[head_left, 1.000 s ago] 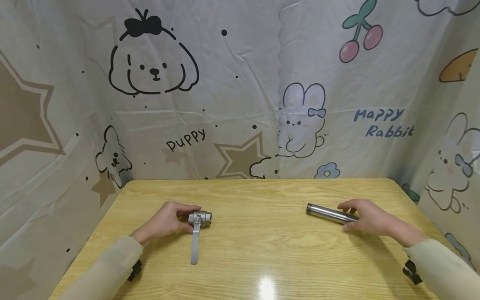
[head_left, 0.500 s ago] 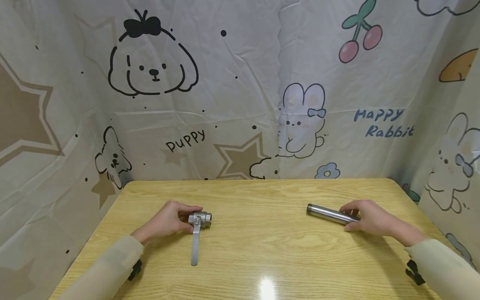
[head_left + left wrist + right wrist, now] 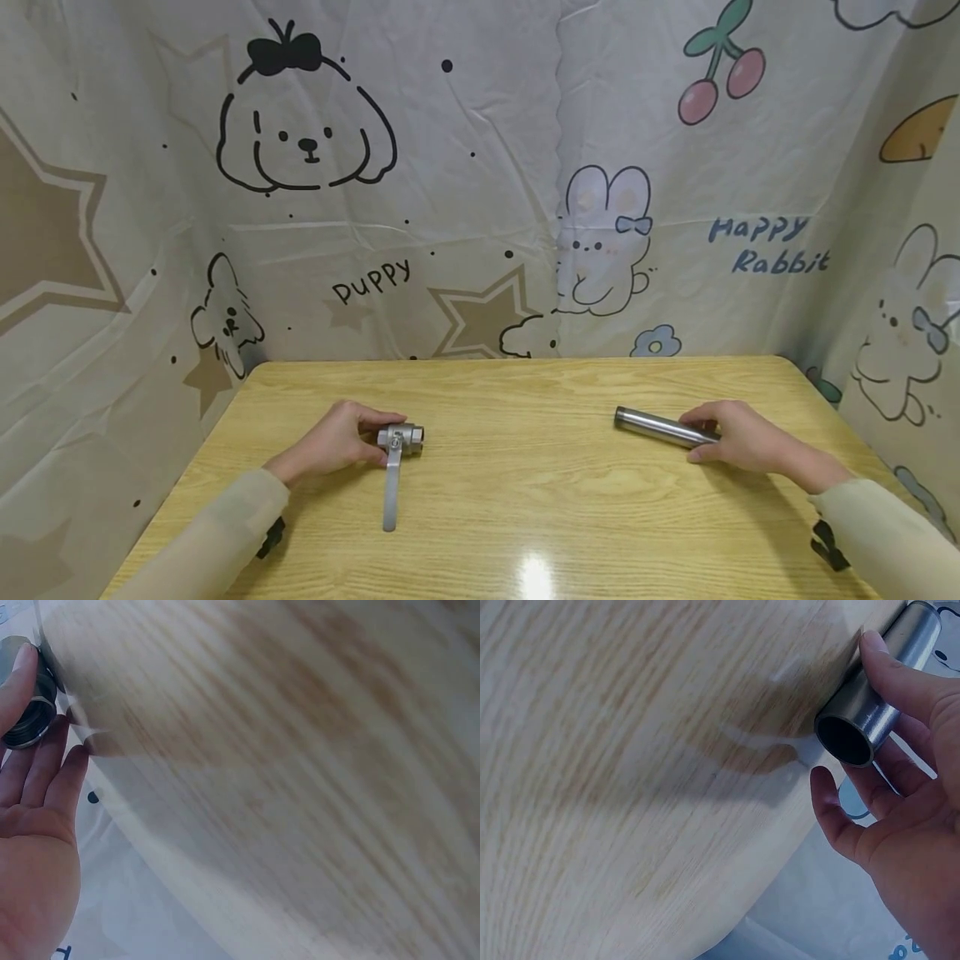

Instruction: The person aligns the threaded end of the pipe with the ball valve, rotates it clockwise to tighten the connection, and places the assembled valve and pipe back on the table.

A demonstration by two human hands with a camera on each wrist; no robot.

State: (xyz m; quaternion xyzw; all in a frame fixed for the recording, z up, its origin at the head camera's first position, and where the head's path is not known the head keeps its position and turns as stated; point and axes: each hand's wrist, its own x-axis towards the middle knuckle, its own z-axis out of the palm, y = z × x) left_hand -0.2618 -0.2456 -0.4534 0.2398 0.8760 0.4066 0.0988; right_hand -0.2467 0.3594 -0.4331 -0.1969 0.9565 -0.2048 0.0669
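On the left side of the table, my left hand (image 3: pixel 341 437) holds a metal ball valve (image 3: pixel 405 437) between thumb and fingers. The valve's long grey lever handle (image 3: pixel 391 496) points toward the front edge. In the left wrist view, the thumb lies across the valve (image 3: pixel 34 720), whose round threaded opening faces the camera. Over on the right, my right hand (image 3: pixel 738 435) grips the near end of a steel pipe (image 3: pixel 656 427), which lies slanted. The right wrist view shows the thumb on top of the pipe (image 3: pixel 862 712), several fingers behind it, and its hollow end.
A yellow wood-grain table (image 3: pixel 510 492) lies under both hands. Behind it and at the sides hangs a pale cloth (image 3: pixel 480 200) printed with puppies, rabbits and stars. Black wrist straps (image 3: pixel 829 546) show below the sleeves.
The right hand has shifted very slightly along the pipe since a second ago, its fingers drawn closer around it. The left hand and the valve are almost unmoved.
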